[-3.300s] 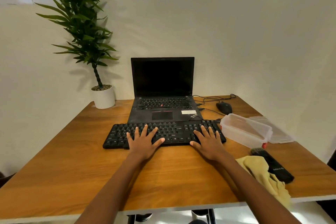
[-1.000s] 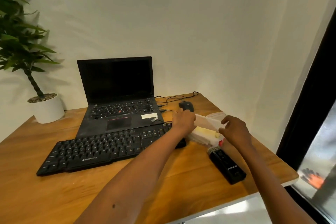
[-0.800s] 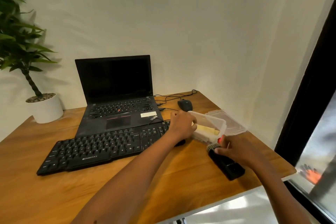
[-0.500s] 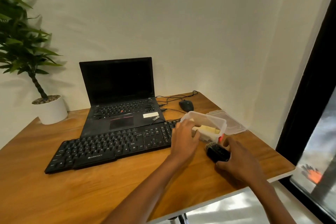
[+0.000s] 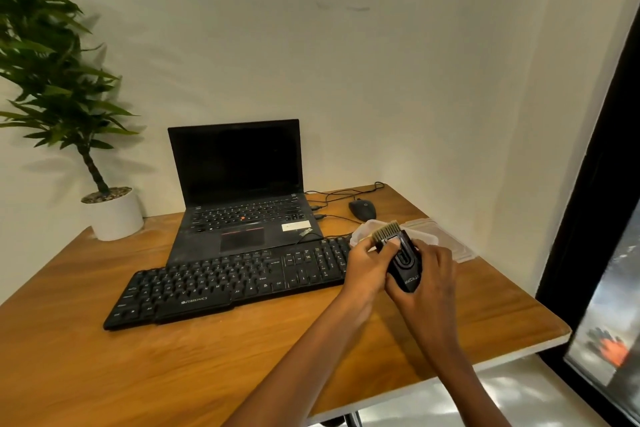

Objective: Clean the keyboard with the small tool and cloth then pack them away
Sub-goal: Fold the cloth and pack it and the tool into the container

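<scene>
Head view, observer: Right hand [image 5: 429, 284] is gripping the small tool [image 5: 405, 267] round its black body and holding it clear of the bench [image 5: 173, 357], bristles pointing away. Left hand [image 5: 367, 270] is pinching the upper end, thumb lying on the slider part.

Recorder: So the fingers on both sides are closing on the tool. Where is it sitting relative to the keys?

Observer: It is hovering just off the right end of the keyboard [image 5: 235, 281], in front of the clear container [image 5: 427, 237]. It is not touching any key.

Recorder: Progress?

Observer: I am judging it as unfinished. The container is standing open with its lid [image 5: 457, 246] lying beside it, so packing is not done. Whether brushing is over or only starting, the keys are giving no sign.

Recorder: The cloth?

Observer: It is not showing. The hands are blocking most of the container's inside, so it may be lying in there; I cannot tell.

Recorder: Anything else obscured?

Observer: The right fingertips are hiding behind the tool, and the lettering on it is reading too small.
</scene>
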Demonstrator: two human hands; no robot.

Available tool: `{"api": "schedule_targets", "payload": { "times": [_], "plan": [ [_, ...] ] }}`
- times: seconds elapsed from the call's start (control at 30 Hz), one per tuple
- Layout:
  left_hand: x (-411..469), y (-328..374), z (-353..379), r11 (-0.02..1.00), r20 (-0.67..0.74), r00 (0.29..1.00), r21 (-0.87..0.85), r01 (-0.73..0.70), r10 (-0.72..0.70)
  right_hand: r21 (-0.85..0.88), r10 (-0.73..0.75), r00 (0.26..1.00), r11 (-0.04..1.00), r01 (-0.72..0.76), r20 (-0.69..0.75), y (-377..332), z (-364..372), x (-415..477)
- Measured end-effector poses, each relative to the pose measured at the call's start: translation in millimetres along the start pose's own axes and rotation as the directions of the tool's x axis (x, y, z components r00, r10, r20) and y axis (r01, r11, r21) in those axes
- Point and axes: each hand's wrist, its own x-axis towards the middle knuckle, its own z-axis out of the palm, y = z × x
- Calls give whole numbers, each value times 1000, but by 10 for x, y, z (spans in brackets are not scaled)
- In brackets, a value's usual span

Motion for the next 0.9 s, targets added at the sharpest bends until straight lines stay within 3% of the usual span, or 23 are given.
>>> {"api": "schedule_targets", "payload": {
  "times": [0.13, 0.3, 0.4, 0.5, 0.6, 0.7, 0.83, 0.9],
  "plan": [
    [42, -48, -22, 997, -26, 1000, 73, 0, 2, 32, 15, 1000, 999, -14, -25, 24, 64, -30],
    [71, -89, -55, 999, -1, 999, 34, 32, -32, 52, 71, 997, 996, -73, 34, 53, 117, -44],
    [131, -122, -89, 1000, 11, 1000, 27, 4, -4, -66, 74, 996, 995, -70, 56, 90, 127, 82],
    [269, -129, -152, 998, -84, 996, 54, -17, 22, -155, 91, 982, 986, -66, 166, 132, 87, 489],
    [406, -164, -232, 995, -167, 986, 99, 5, 12, -147, 123, 923, 986, -73, 364, 212, 129, 977],
    [474, -237, -240, 986, -174, 984, 155, 56, -28, -185, 164, 785, 981, -64, 597, 323, 311, 1201],
    [511, -314, -160, 977, -120, 990, 192, 90, -67, -325, 235, 685, 946, 4, 690, 466, 519, 1221],
    [525, -330, -120, 979, -94, 994, 187, 79, -62, -283, 195, 670, 959, 24, 717, 482, 496, 1263]
  ]
}}
